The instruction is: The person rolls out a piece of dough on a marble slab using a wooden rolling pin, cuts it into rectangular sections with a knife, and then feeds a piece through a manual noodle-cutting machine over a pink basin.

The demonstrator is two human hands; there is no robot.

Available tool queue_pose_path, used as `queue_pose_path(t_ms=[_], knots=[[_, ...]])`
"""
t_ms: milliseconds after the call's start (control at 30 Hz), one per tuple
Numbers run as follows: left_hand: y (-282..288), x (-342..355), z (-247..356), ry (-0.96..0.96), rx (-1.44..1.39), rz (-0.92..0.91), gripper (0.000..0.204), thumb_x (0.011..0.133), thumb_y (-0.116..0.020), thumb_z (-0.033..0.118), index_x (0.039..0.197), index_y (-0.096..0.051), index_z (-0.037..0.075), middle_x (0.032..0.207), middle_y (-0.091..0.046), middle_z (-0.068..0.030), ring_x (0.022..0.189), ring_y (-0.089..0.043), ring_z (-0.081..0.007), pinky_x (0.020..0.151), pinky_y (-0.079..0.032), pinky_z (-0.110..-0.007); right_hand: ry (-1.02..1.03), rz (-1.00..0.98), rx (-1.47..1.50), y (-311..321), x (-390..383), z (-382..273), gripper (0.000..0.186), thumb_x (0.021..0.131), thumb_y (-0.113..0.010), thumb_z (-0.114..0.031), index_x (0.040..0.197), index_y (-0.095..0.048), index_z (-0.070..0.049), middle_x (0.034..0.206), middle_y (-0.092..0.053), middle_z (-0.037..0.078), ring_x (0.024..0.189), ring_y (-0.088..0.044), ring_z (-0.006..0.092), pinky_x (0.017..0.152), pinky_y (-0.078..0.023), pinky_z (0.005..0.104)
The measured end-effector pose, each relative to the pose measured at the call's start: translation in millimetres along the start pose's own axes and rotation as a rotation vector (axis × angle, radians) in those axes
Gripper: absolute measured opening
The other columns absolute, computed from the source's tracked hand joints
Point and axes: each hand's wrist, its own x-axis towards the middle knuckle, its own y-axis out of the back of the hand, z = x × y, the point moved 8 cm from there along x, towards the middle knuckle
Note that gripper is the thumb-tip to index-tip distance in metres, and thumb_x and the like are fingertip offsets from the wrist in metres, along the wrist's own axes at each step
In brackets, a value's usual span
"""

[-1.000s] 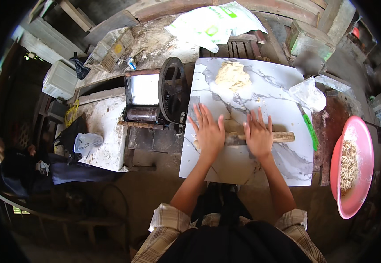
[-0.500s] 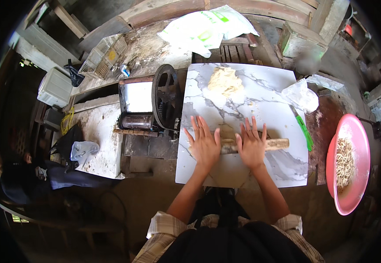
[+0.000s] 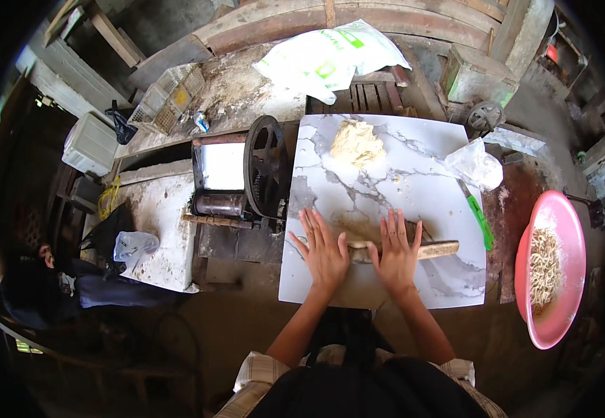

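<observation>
My left hand [image 3: 325, 252] lies flat, fingers stretched out, over the left part of a wooden rolling pin [image 3: 439, 249]. My right hand [image 3: 394, 254] rests open on the same pin, to the right of its middle. The pin's right end sticks out past that hand; its left end is hidden. Both palms press on it over a marble-patterned board [image 3: 309, 160]. A tan patch shows between my hands, and I cannot tell whether it is dough or shadow. Farther back on the board sits a rough lump of pale dough [image 3: 357, 143].
A green-handled knife [image 3: 480, 223] and a clear plastic bag [image 3: 476, 164] lie at the board's right edge. Right of it stands a pink basin [image 3: 522, 272] holding noodle-like strands [image 3: 544, 268]. On the left is a hand-cranked roller machine with a wheel [image 3: 264, 167]. A person [image 3: 30, 282] sits far left.
The rolling pin has rolled slightly toward me, and both hands have come back with it, still flat. The whole view has shifted a little downward.
</observation>
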Motion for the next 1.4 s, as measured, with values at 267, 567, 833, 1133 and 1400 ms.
queue_pose_path(t_ms=[267,567,833,1133,1400], knots=[[-10,92,0,0.053,-0.015,0.18,0.07,0.097,-0.033,0.04,0.138,-0.02,-0.015,0.149,-0.017,-0.0275,0.142,-0.007,-0.0355,0.11,-0.003,-0.058,-0.074,0.069,-0.069,-32,68,22,0.052,0.094,-0.042,-0.039,0.121,-0.056,0.002,0.14,-0.043,0.013,0.138,-0.027,0.0246,0.11,-0.017,0.055],[-8,-4,2,-0.026,-0.002,-0.064,0.07,0.095,-0.038,0.037,0.14,-0.019,-0.012,0.148,-0.024,-0.0241,0.142,-0.01,-0.0334,0.11,-0.003,-0.059,-0.005,0.017,-0.003,-4,6,-3,0.045,0.09,-0.05,-0.031,0.121,-0.056,0.001,0.142,-0.04,0.013,0.138,-0.027,0.0246,0.11,-0.016,0.0581],[-6,82,8,-0.047,-0.041,0.142,0.067,0.096,-0.036,0.035,0.14,-0.018,-0.013,0.147,-0.022,-0.027,0.142,-0.01,-0.0365,0.11,-0.003,-0.059,-0.076,0.083,-0.072,-38,74,19,0.05,0.096,-0.04,-0.036,0.124,-0.053,0.003,0.144,-0.038,0.013,0.141,-0.02,0.0224,0.112,-0.012,0.0528],[0,11,9,-0.106,-0.125,0.022,0.065,0.096,-0.036,0.033,0.14,-0.019,-0.012,0.149,-0.02,-0.0259,0.142,-0.009,-0.0353,0.111,-0.001,-0.058,-0.045,-0.011,-0.01,-12,3,-4,0.044,0.093,-0.044,-0.025,0.128,-0.05,0.002,0.146,-0.035,0.013,0.14,-0.023,0.0266,0.111,-0.011,0.0578],[-6,78,16,-0.108,-0.074,0.133,0.065,0.097,-0.037,0.032,0.138,-0.021,-0.015,0.147,-0.021,-0.028,0.142,-0.01,-0.0361,0.111,-0.002,-0.058,-0.133,0.021,-0.068,-38,64,22,0.048,0.095,-0.041,-0.032,0.129,-0.049,0.002,0.146,-0.034,0.014,0.141,-0.021,0.0224,0.112,-0.013,0.054]])
